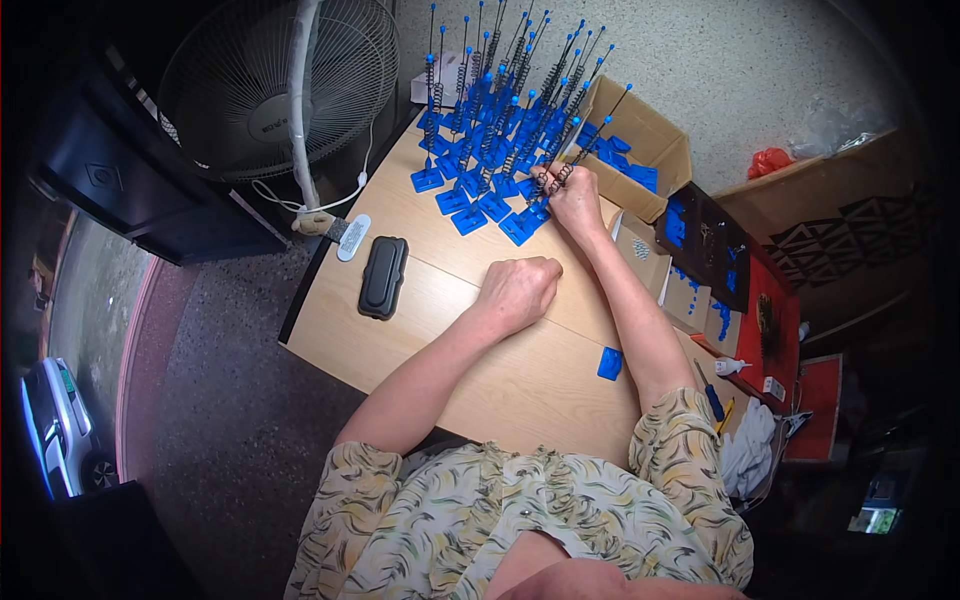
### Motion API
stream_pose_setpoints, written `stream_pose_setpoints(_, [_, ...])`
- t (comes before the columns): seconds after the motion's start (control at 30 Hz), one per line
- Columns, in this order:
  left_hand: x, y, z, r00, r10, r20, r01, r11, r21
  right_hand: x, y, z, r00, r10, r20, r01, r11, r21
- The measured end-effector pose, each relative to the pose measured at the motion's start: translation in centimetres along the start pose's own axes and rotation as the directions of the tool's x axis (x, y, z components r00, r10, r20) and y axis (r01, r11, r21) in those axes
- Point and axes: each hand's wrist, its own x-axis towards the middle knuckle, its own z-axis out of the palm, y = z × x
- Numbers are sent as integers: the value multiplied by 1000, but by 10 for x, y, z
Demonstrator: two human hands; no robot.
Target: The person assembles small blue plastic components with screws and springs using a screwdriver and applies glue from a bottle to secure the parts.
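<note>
At the far right edge of a dense group of blue-based spring stands, my right hand is closed round the lower part of one spring stand. That stand has a black coil spring on a thin rod. Its lower end is partly hidden by my fingers and the neighbouring stands. My left hand rests closed on the table's middle, and whatever it may hold is hidden. A loose blue square plate lies beside my right forearm.
The wooden table carries a black case on its left. A cardboard box with blue parts stands at the back right, near trays of small parts. A screwdriver lies lower right. A fan stands far left.
</note>
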Motion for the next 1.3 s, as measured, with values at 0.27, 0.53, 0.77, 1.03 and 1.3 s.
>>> stream_pose_setpoints(0.27, [-1, -1, 1, 1000, 12, -26, -11, 1000, 17, 0, -2, 1, 993, 115, 6, -116, 992, 44])
stream_pose_setpoints(0.53, [1, -1, 3, 999, 32, -35, -32, 999, 8, 6, -4, -3, 999, -52, 8, 53, 997, -58])
stream_pose_setpoints(0.77, [1, -1, 3, 1000, 19, -18, -18, 999, 36, 5, 5, -3, 996, -86, 36, 90, 989, -121])
stream_pose_setpoints(1.03, [1, -1, 4, 999, 26, -43, -26, 1000, -1, 2, 13, 0, 997, -46, 60, 48, 998, -35])
stream_pose_setpoints(1.3, [1, -2, 5, 1000, 12, -2, -12, 998, 56, 8, 16, 2, 989, -77, 128, 89, 992, -90])
